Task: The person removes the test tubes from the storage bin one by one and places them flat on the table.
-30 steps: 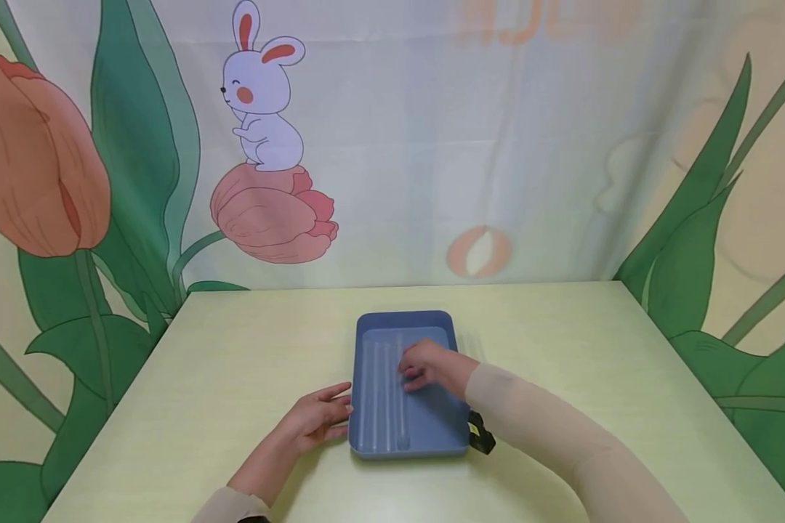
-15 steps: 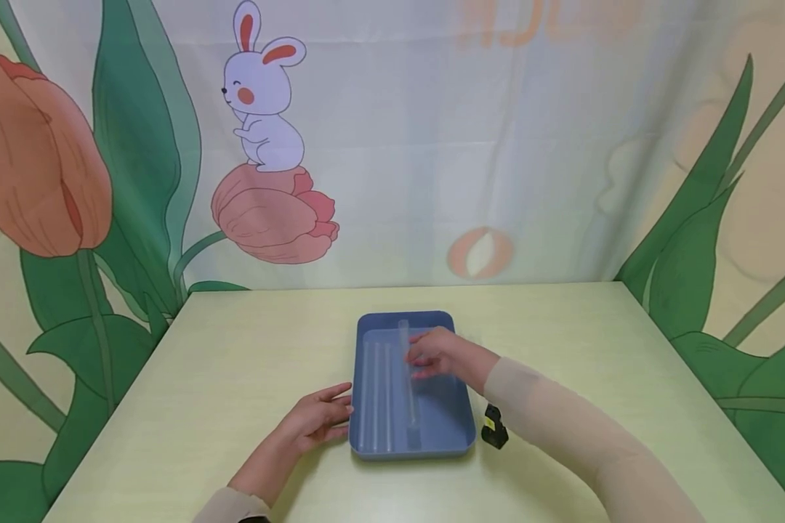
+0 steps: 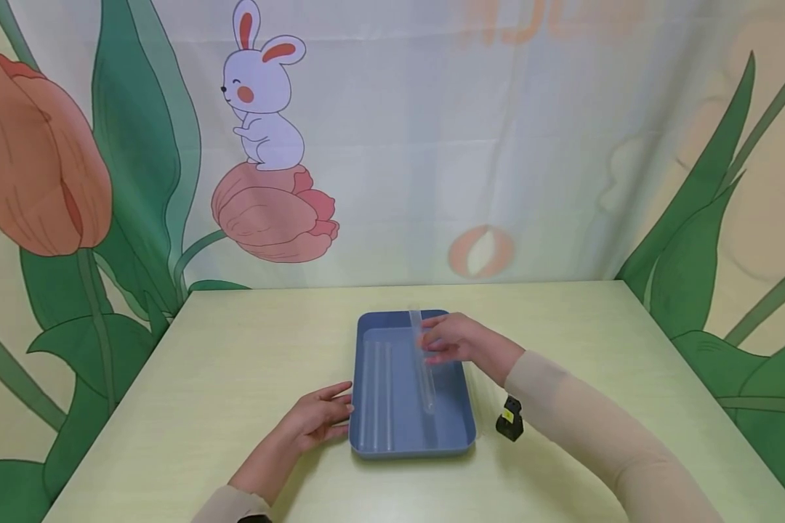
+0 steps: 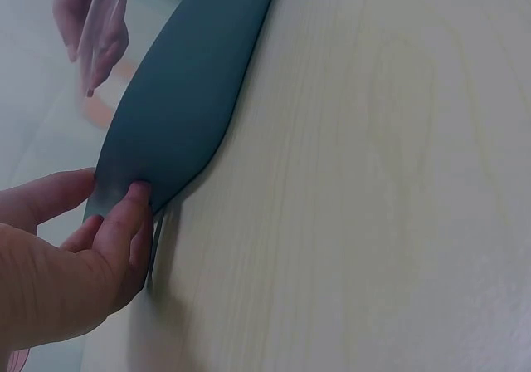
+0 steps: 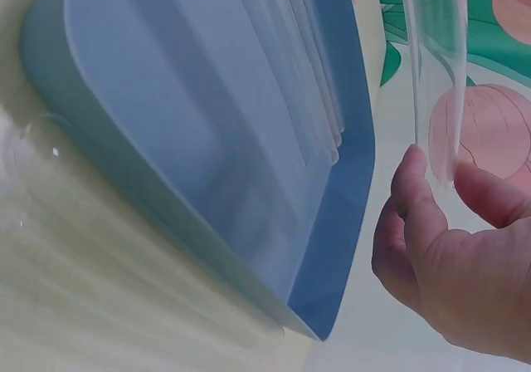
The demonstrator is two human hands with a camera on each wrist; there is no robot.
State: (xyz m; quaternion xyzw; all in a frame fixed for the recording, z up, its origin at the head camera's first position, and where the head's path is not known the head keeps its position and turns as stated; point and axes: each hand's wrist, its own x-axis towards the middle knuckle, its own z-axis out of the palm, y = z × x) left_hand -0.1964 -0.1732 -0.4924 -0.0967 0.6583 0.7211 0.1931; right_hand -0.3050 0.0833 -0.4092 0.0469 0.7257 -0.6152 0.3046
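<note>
A blue rectangular tray (image 3: 450, 425) lies on the table. Over its right half my right hand (image 3: 456, 338) pinches a clear test tube (image 3: 427, 392) near its far end. The tube is lifted off the tray floor and tilts slightly; in the right wrist view thumb and fingertips meet at the tube's (image 5: 440, 73) end. Other clear tubes (image 3: 377, 396) lie side by side along the tray's left half. My left hand (image 3: 319, 420) touches the tray's left wall with extended fingers; in the left wrist view the fingertips rest against the wall (image 4: 178, 98).
The pale wooden table (image 3: 268, 341) reaches back to a printed curtain (image 3: 392, 145). Just right of the tray, clear rounded tubes (image 5: 37, 152) lie on the table, hard to make out. A small black device (image 3: 510, 420) hangs at my right wrist.
My right hand has picked up a clear tube from beside the others and moved it right, up and away from the tray floor. My left hand stays against the tray.
</note>
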